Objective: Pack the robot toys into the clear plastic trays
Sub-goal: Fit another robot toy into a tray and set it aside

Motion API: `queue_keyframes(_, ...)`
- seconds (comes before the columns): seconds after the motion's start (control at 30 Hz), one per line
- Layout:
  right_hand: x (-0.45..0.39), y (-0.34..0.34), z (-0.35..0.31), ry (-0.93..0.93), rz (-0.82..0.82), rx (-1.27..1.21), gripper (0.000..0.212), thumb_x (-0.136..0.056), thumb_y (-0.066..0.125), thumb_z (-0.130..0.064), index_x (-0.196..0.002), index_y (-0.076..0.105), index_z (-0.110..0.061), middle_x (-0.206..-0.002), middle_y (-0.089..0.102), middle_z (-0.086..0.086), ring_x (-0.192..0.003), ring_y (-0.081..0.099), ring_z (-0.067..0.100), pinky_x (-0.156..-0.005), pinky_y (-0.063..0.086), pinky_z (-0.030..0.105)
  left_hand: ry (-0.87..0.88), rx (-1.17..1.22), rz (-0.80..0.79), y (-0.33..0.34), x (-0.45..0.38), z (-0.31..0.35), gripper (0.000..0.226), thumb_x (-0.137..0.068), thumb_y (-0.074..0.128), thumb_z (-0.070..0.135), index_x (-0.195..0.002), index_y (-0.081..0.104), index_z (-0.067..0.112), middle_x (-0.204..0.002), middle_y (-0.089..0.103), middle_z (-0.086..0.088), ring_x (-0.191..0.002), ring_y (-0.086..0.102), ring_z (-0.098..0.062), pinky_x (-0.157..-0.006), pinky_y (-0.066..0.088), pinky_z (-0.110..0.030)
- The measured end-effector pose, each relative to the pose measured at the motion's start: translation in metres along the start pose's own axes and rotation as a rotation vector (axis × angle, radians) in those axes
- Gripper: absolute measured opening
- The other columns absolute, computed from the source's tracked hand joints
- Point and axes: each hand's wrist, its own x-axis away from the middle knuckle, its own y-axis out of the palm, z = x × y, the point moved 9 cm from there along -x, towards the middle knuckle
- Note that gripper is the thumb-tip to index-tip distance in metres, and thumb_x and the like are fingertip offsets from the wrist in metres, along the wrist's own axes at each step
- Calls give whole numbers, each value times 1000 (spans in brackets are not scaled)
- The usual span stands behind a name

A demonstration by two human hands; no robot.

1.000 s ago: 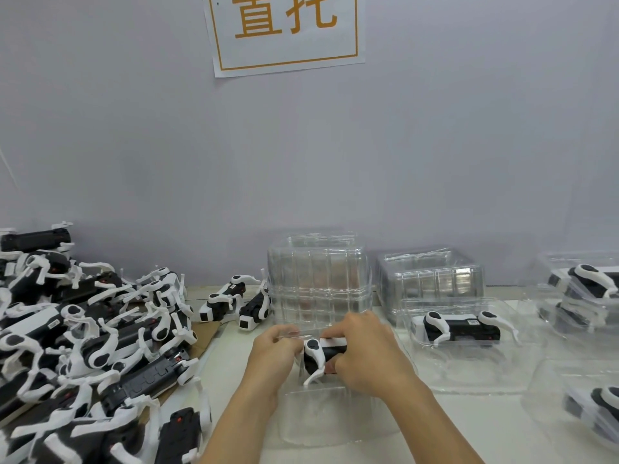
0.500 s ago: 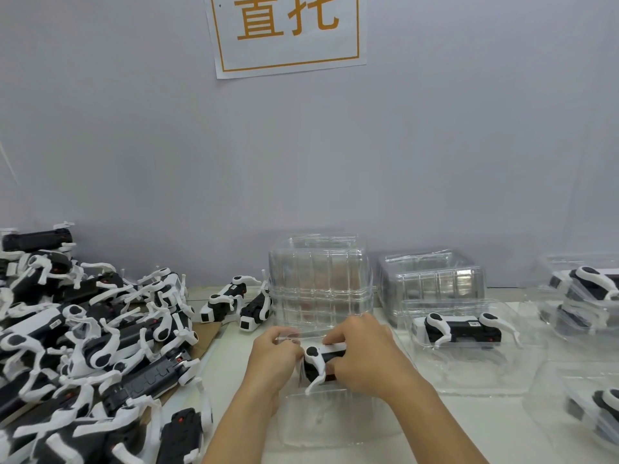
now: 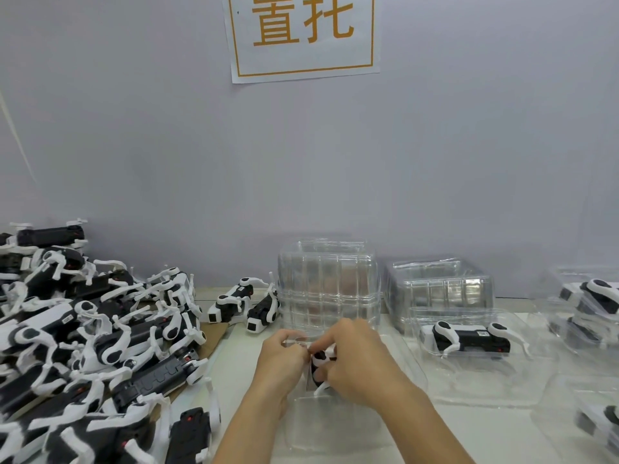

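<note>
A grey wall (image 3: 435, 145) with a paper sign (image 3: 303, 35) stood behind the table (image 3: 469, 430). To the person's left lay a big pile of toys (image 3: 83, 346), black and white, legs tangled; two more toys (image 3: 244, 304) sat apart by the tall stack of trays (image 3: 330, 283). A shorter stack (image 3: 438, 288) stood beside it, and in front of that a packed tray (image 3: 469, 343) with its toy seated. More filled trays (image 3: 589, 303) showed at the right edge.

In the middle, both hands worked over an open tray (image 3: 335, 423) lying on the table. The right hand (image 3: 358, 363) had its fingers curled round a toy (image 3: 320, 363), covering most of it. The left hand (image 3: 284, 356) pinched at the toy's near end, or the tray's edge there; I could not tell which.

A second before, the toy sat higher and more of its white body showed between the hands. Now it had sunk lower, with the right hand closed further over it. I took that to mean it was being pressed into its moulded seat, and this tray was nearly done. The pile on the left said much remained.
</note>
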Motion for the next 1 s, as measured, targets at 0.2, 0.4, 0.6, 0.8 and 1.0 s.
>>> queue_keyframes(0.2, -2, 1, 7, 54, 73, -4, 31, -75, 80, -14, -94, 78, -39, -66, 53, -16, -80, 65, 15, -70, 59, 35, 18, -6, -1, 0, 0, 2, 34, -79, 54, -6, -99, 65, 18, -94, 69, -4, -89, 66, -17, -68, 50, -29)
queue_keyframes(0.4, -3, 3, 13, 13, -55, -73, 24, -81, 79, -21, -94, 78, -41, -84, 72, -11, -87, 66, 8, -71, 57, 26, 29, -35, -10, 1, 2, 4, 32, -81, 54, -4, -98, 65, 21, -103, 67, -5, -93, 62, -15, -68, 45, -27)
queue_keyframes(0.6, 0, -27, 47, 100, -14, -76, 39, -84, 79, -18, -118, 69, -35, -108, 62, -13, -102, 58, 4, -82, 44, 16, 43, -51, 2, 0, 0, 5, 32, -83, 56, -5, -99, 68, 20, -104, 67, -4, -91, 61, -12, -65, 40, -23)
queue_keyframes(0.8, 4, -39, 70, 194, 51, 48, 36, -82, 77, -10, -111, 72, -31, -93, 58, -17, -97, 58, 6, -76, 49, 20, 46, -56, -2, -1, 0, 3, 31, -84, 58, -5, -102, 68, 19, -105, 67, -3, -93, 63, -14, -65, 40, -21)
queue_keyframes(1.0, 7, -41, 64, 225, 170, 81, 31, -83, 71, -3, -101, 77, -27, -100, 69, -11, -100, 64, 8, -85, 54, 24, 64, -68, 10, -2, -2, 3, 32, -84, 59, -4, -106, 68, 17, -107, 67, -2, -93, 62, -13, -65, 41, -21)
